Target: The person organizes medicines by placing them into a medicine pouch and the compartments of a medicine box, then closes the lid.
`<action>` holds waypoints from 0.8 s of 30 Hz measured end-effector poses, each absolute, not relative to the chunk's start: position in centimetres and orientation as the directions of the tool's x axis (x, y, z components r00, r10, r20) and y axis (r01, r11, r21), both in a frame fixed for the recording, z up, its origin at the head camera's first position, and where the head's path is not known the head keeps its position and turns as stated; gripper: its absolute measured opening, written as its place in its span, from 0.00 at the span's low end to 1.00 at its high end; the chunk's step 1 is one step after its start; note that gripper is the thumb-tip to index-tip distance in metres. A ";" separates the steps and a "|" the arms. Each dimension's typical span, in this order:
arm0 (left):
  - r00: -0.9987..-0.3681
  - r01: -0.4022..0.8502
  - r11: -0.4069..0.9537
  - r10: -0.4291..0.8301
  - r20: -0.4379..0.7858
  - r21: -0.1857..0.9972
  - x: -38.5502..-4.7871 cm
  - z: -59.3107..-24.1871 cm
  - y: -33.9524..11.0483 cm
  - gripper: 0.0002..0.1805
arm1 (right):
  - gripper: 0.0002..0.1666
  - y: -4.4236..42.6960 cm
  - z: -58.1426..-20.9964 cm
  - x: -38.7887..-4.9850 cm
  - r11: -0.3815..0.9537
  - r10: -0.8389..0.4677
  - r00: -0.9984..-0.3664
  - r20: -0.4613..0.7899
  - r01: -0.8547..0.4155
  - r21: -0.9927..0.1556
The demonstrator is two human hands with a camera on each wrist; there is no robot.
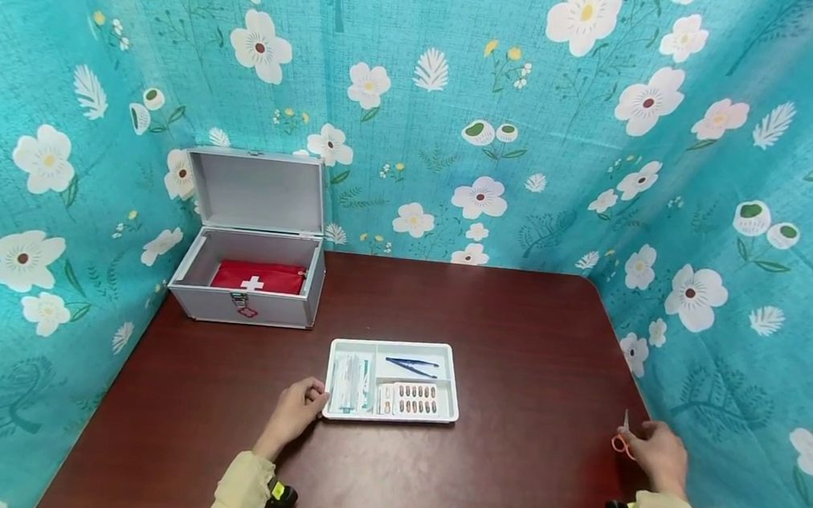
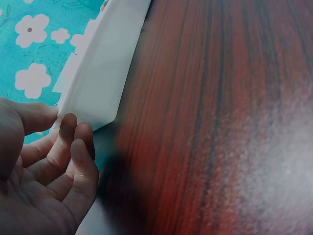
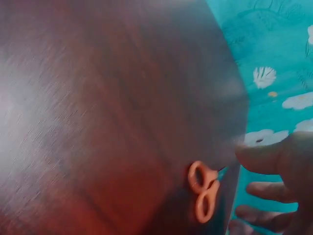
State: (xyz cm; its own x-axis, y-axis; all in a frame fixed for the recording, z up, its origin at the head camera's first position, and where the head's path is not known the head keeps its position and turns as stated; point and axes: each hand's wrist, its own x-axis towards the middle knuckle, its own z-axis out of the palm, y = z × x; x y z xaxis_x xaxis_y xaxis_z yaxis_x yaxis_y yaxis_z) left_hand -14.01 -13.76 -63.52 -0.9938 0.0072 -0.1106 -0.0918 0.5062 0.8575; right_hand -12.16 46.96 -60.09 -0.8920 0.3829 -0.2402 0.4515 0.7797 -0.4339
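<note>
In the head view, a white divided tray (image 1: 389, 424) sits at the middle of the table. My left hand (image 1: 297, 412) pinches its near left corner; the left wrist view shows thumb and fingers on the tray rim (image 2: 90, 83). Inside lie sealed packets (image 1: 348, 382), blue tweezers (image 1: 411, 362) and blister packs of capsules (image 1: 417, 398). Over at the table's right edge, my right hand (image 1: 657, 453) is beside small orange-handled scissors (image 1: 620, 444). The right wrist view has its thumb and fingers spread apart, next to the scissor handles (image 3: 213, 187); contact is unclear there.
A silver case (image 1: 249, 307) with its lid raised stands at the back left, a red pouch with a white cross (image 1: 259, 276) inside. The dark wooden table (image 1: 515, 336) meets a flowered teal curtain (image 1: 423, 150) at the back and sides.
</note>
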 end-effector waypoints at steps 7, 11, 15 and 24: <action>-0.995 -0.088 0.511 0.002 -0.104 0.855 -13.8 -63.6 -13.8 0.03 | 0.35 46.0 -61.5 -11.8 0.751 0.438 -0.863 -0.252 0.505 -0.425; -0.993 -0.097 0.515 0.004 -0.116 0.852 -13.6 -63.8 -13.7 0.03 | 0.29 45.7 -61.9 -11.6 0.740 0.446 -0.864 -0.232 0.502 -0.448; -0.993 -0.103 0.511 0.000 -0.120 0.853 -13.5 -63.9 -13.6 0.03 | 0.28 45.8 -62.2 -11.3 0.745 0.428 -0.874 -0.232 0.486 -0.456; -0.995 -0.077 0.505 0.015 -0.098 0.859 -13.7 -63.3 -13.6 0.05 | 0.20 45.8 -63.2 -11.9 0.780 0.401 -0.914 -0.067 0.379 -0.498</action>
